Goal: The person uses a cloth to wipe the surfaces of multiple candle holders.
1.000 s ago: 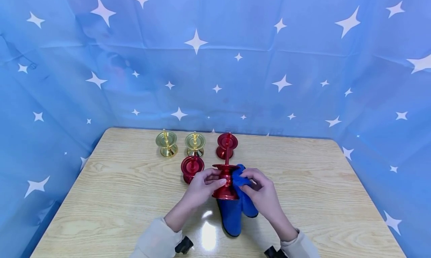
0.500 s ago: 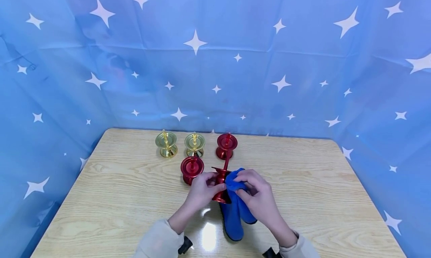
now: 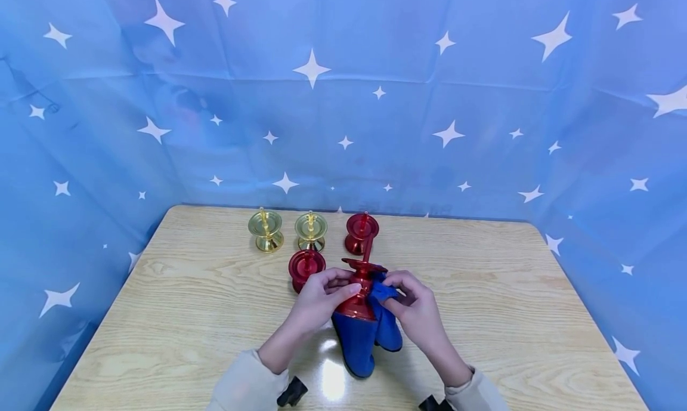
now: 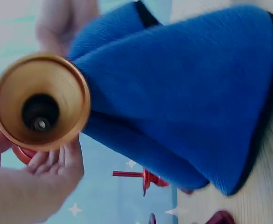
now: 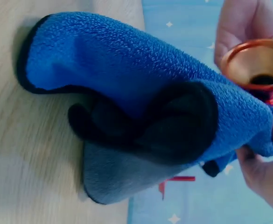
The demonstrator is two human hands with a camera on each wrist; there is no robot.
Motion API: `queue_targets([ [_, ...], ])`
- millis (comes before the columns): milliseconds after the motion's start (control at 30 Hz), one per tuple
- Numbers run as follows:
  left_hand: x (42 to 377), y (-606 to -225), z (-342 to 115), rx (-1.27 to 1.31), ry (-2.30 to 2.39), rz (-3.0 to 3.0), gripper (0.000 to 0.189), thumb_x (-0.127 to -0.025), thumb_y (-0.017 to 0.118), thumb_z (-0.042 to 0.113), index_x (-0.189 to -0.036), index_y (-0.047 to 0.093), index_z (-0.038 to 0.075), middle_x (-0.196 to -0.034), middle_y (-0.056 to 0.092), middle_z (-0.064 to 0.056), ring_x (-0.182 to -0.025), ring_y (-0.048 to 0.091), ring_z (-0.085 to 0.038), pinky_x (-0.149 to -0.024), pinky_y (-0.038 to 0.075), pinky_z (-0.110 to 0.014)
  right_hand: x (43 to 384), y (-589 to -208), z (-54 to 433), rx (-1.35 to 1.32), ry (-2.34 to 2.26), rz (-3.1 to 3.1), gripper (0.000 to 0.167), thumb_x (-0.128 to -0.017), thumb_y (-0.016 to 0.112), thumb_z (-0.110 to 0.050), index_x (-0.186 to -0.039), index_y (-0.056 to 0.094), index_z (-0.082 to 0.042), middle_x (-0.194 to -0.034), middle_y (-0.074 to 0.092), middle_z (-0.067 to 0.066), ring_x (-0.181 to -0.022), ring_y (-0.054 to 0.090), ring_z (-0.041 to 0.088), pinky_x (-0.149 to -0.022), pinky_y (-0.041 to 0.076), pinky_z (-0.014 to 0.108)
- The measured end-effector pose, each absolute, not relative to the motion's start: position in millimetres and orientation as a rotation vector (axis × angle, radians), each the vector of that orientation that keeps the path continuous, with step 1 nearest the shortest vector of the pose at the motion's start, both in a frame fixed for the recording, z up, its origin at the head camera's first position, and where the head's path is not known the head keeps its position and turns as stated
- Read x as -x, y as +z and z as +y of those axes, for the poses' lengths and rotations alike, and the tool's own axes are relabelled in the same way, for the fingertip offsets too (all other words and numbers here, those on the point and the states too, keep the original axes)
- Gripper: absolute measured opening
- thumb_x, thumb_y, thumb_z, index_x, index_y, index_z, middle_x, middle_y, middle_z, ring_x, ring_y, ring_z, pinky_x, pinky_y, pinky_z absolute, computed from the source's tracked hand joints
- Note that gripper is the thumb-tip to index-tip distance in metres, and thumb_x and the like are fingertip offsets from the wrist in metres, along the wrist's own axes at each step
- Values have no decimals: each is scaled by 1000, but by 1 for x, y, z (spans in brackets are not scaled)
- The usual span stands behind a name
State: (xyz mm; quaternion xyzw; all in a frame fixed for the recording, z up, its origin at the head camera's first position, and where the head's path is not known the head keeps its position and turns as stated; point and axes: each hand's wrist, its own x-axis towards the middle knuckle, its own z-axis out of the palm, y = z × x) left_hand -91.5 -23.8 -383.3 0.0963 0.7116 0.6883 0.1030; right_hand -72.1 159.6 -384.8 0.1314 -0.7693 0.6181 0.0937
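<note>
A red metallic candle holder (image 3: 358,306) with a flared foot, a wide dish and an upright stem is held above the table by my left hand (image 3: 322,297), thumb on its waist. Its stem leans slightly right. My right hand (image 3: 421,309) pinches a blue cloth (image 3: 356,342) against the holder's right side; the cloth's dark-edged ends hang below. In the left wrist view the holder's hollow underside (image 4: 66,88) shows gold-coloured with a dark centre. The right wrist view shows the cloth's grey reverse (image 5: 122,179) and my right fingers (image 5: 250,165) gripping its bunched part.
Another red candle holder (image 3: 306,266) stands just beyond my left hand, and one more red holder (image 3: 356,244) is behind the held one. Two gold holders (image 3: 269,242) stand at the back left of the wooden table (image 3: 177,315). A blue star-printed curtain (image 3: 343,110) surrounds the table.
The held candle holder dipped and turned, then came back up with its stem leaning right. My right hand shifted the cloth along its side, and the hanging ends swung left.
</note>
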Motion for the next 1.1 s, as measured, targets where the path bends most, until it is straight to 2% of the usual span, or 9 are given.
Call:
queue_targets([
  [167,93,-393,-20,-294,1978,2302,26,-83,67,10,-99,59,-9,-91,64,-15,-85,62,-26,-76,52,-30,68,-376,157,-442,1771,-2281,29,-70,61,22,-88,62,-2,-97,59,11,-90,58,16,-74,51,24],
  [367,93,-399,-18,-280,2027,2208,26,-83,65,5,-102,57,-11,-93,62,-16,-87,62,-28,-76,51,-29,65,-373,156,-635,1692,-2244,30,-72,61,21,-91,63,-3,-102,58,13,-97,56,18,-80,49,22],
  [667,90,-393,-23,-170,2169,1827,32,-87,61,8,-110,53,-12,-93,61,-8,-85,60,-15,-76,49,-24,69,-386,166,-505,1843,-2229,27,-72,58,22,-89,59,1,-101,56,17,-94,59,14,-74,52,25],
  [867,89,-389,-21,-206,2063,1948,38,-85,66,19,-112,56,-6,-103,62,-12,-94,61,-21,-80,49,-30,70,-387,163,-467,1847,-2234,26,-71,58,23,-88,60,2,-99,57,17,-91,59,13,-73,52,24],
  [1100,93,-398,-22,-223,2010,2139,36,-82,69,11,-110,57,-8,-100,62,-15,-89,62,-26,-77,51,-31,66,-377,160,-600,1712,-2229,35,-68,55,27,-87,61,-2,-100,57,15,-93,56,14,-72,49,19],
])
